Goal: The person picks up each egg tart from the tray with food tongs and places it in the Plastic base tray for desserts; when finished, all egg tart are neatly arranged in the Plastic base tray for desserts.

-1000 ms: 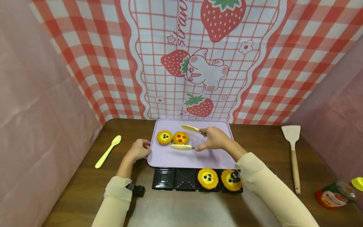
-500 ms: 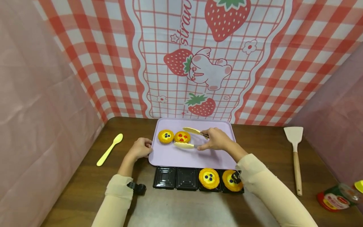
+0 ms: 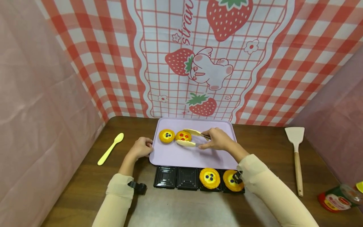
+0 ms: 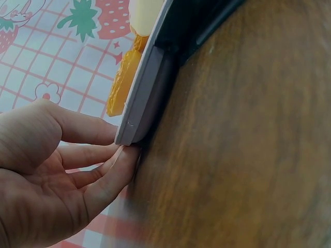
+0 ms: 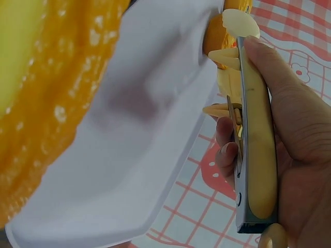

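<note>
My left hand (image 3: 142, 147) pinches the left rim of a lilac tray (image 3: 175, 156); in the left wrist view the thumb lies over the rim and the fingers under it. My right hand (image 3: 216, 138) grips metal tongs (image 5: 260, 139) with cream tips, their arms spread. Those tips stand on the far and near sides of an egg tart with red toppings (image 3: 183, 136) on the tray. Left of it sits an egg tart with blue berries (image 3: 167, 136). The right wrist view shows the tongs' tips at the farther tart, partly hidden.
In front of the tray lies a black compartmented container (image 3: 165, 177); its two right compartments hold blueberry tarts (image 3: 210, 178). A yellow spoon (image 3: 110, 149) lies at the left. On the right are a spatula (image 3: 296, 157) and a bottle with a red-green label (image 3: 338, 198).
The tongs have moved slightly left relative to the tray, and their tips now flank the red-topped tart. The left hand stays at the tray's rim. The head view has shifted a little.
</note>
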`<state>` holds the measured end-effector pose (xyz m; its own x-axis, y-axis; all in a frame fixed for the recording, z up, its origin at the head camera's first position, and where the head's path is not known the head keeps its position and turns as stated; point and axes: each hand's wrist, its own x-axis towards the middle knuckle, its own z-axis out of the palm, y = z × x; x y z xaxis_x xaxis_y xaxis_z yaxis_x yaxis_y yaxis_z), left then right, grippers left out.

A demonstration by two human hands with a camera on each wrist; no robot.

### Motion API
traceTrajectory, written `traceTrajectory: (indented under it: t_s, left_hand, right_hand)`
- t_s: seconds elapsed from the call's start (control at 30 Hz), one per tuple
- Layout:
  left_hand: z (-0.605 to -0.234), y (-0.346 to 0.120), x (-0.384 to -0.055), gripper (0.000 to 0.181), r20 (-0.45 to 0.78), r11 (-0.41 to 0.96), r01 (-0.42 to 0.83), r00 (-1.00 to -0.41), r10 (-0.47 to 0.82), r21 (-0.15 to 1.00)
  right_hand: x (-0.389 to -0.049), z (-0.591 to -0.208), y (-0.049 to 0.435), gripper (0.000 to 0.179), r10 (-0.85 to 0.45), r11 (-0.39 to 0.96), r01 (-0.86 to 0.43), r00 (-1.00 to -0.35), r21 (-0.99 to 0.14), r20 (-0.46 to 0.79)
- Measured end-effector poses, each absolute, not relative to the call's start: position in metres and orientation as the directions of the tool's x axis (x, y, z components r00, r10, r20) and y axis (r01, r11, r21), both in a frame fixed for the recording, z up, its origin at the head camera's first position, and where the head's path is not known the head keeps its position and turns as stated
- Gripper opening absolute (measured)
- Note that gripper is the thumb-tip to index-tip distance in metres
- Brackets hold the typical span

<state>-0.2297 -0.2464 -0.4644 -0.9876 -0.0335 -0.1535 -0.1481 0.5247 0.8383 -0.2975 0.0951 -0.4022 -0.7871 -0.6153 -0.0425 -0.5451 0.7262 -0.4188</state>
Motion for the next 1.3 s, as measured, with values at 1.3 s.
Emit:
traceTrajectory:
  t_s: [1.3]
  left_hand:
    - [-0.463, -0.246, -0.228, 0.036, -0.146, 0.521, -0.138, -0.989, -0.026, 0.842]
  right_hand:
    - [-0.216, -0.334, 0.154, 0.072, -0.69, 0.642, -0.664, -0.718, -0.384, 0.089]
